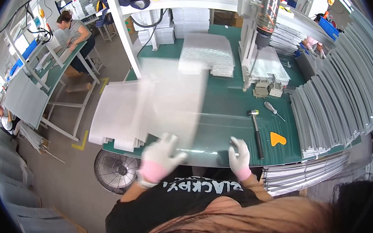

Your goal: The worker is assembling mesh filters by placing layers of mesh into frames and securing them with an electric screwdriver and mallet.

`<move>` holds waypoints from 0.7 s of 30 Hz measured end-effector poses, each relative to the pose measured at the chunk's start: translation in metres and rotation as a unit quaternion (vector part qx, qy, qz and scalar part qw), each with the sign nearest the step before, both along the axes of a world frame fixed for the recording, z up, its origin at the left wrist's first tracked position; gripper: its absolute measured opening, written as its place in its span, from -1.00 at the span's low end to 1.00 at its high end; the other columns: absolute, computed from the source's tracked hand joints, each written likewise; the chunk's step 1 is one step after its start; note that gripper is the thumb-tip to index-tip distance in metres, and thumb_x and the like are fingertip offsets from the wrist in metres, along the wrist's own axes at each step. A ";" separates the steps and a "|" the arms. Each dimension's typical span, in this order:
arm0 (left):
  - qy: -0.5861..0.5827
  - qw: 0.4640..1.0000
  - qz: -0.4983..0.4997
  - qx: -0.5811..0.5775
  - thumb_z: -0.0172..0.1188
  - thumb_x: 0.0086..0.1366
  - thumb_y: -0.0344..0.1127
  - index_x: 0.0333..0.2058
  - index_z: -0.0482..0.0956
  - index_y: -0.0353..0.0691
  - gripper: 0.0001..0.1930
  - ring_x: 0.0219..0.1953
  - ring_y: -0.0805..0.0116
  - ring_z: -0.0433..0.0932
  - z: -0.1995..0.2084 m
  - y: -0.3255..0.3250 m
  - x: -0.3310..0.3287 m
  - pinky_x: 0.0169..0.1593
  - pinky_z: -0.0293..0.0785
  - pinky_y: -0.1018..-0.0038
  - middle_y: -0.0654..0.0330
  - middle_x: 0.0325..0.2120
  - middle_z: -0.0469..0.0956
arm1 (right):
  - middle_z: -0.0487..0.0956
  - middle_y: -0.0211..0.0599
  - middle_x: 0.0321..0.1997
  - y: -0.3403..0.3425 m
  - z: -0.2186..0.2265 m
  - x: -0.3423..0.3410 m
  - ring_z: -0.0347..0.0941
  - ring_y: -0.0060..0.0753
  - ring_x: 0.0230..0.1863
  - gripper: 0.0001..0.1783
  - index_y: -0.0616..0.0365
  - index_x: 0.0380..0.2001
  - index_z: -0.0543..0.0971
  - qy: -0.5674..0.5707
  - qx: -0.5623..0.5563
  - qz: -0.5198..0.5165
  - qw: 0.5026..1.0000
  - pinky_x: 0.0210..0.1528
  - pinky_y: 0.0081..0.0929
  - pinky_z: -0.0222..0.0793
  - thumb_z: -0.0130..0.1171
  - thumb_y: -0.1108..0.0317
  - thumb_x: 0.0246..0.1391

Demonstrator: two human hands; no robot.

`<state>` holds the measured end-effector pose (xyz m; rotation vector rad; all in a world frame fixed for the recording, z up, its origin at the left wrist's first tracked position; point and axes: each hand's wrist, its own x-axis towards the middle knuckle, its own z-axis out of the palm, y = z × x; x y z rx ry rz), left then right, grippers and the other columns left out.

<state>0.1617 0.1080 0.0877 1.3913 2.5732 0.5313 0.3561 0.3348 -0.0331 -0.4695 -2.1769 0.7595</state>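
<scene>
A pale, translucent flat sheet [174, 102], smeared by motion, hangs over the left part of the green worktable [221, 113]. My left hand [161, 158], in a white glove with a pink cuff, is at the sheet's near edge. Its thumb stands apart from the fingers, and no grip on the sheet shows. To the right, my right hand [238, 154], gloved alike, is raised over the table's front edge with fingers apart and nothing visible in them. A shiny clear film or panel [211, 147] appears to lie between the hands.
Left of the sheet lies a stack of white sheets [118, 108]; a bubble-textured stack [210, 53] is behind. A hammer [257, 133], screwdriver [274, 111] and orange scraper [277, 138] lie right. Grey panels [338, 100] stand at the right edge. A fan [117, 170] stands below left.
</scene>
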 end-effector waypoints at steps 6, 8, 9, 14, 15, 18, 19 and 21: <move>-0.065 0.963 -0.249 -0.081 0.00 0.31 0.23 -0.02 0.51 -0.26 -0.39 -0.03 -0.10 0.57 -0.075 0.088 0.006 0.01 0.51 0.17 -0.13 -0.04 0.53 | 0.33 0.05 0.31 0.041 -0.028 -0.071 0.13 0.17 0.39 -0.39 0.10 0.21 0.41 -0.277 0.077 0.001 0.958 0.42 0.13 -0.08 0.11 0.10 0.12; -0.028 0.970 -0.239 -0.030 0.00 0.31 0.21 -0.09 0.55 -0.27 -0.41 -0.06 -0.09 0.57 -0.062 0.122 -0.033 -0.01 0.51 0.16 -0.14 -0.17 0.58 | 0.23 -0.02 0.41 0.048 -0.030 -0.080 0.04 0.09 0.45 -0.34 0.04 0.29 0.34 -0.358 0.147 -0.007 0.922 0.45 0.13 -0.15 0.04 0.02 0.15; 0.017 0.979 -0.198 0.050 0.01 0.30 0.20 -0.14 0.57 -0.27 -0.43 -0.08 -0.08 0.58 -0.060 0.144 -0.061 -0.04 0.51 0.15 -0.13 -0.24 0.60 | 0.22 -0.04 0.42 0.053 -0.032 -0.081 0.03 0.07 0.46 -0.32 0.02 0.30 0.34 -0.356 0.149 -0.005 0.923 0.46 0.11 -0.18 0.02 -0.03 0.16; 0.322 0.945 0.013 0.053 0.19 0.16 0.13 -0.18 0.47 -0.34 -0.44 -0.18 0.03 0.55 -0.014 0.269 -0.221 -0.11 0.47 0.13 -0.03 -0.22 0.53 | 0.22 -0.06 0.42 0.056 -0.023 -0.089 0.01 0.03 0.48 -0.31 0.02 0.30 0.34 -0.355 0.153 0.008 0.922 0.47 0.05 -0.17 0.02 -0.08 0.17; 0.305 0.946 0.058 0.096 0.16 0.19 0.22 -0.12 0.46 -0.35 -0.36 -0.08 0.02 0.56 -0.030 0.281 -0.258 -0.01 0.48 0.15 -0.07 -0.16 0.54 | 0.23 -0.07 0.42 0.053 -0.018 -0.091 0.01 0.03 0.48 -0.31 0.01 0.29 0.35 -0.357 0.156 0.016 0.921 0.48 0.04 -0.17 0.02 -0.09 0.17; 0.026 0.987 0.159 -0.018 0.12 0.24 0.26 0.28 0.18 -0.46 -0.09 0.06 0.07 0.55 -0.048 0.320 -0.297 0.10 0.46 0.20 -0.09 0.07 0.52 | 0.25 -0.06 0.40 0.059 -0.018 -0.094 0.02 0.03 0.47 -0.31 0.03 0.26 0.38 -0.346 0.148 0.014 0.926 0.48 0.03 -0.16 0.05 -0.09 0.15; 0.030 0.988 0.153 -0.020 0.12 0.24 0.26 0.28 0.18 -0.46 -0.09 0.06 0.07 0.55 -0.052 0.329 -0.299 0.10 0.46 0.20 -0.09 0.07 0.52 | 0.27 -0.05 0.38 0.060 -0.019 -0.096 0.04 0.04 0.46 -0.32 0.04 0.24 0.40 -0.330 0.143 0.015 0.933 0.48 0.03 -0.15 0.07 -0.09 0.13; 0.169 0.967 0.123 -0.148 0.08 0.27 0.24 0.35 0.06 -0.47 -0.05 0.05 0.11 0.58 -0.056 0.345 -0.290 0.03 0.50 0.12 -0.06 0.09 0.52 | 0.28 -0.05 0.38 0.065 -0.021 -0.099 0.04 0.04 0.45 -0.32 0.04 0.23 0.41 -0.320 0.138 0.008 0.937 0.48 0.03 -0.15 0.08 -0.09 0.12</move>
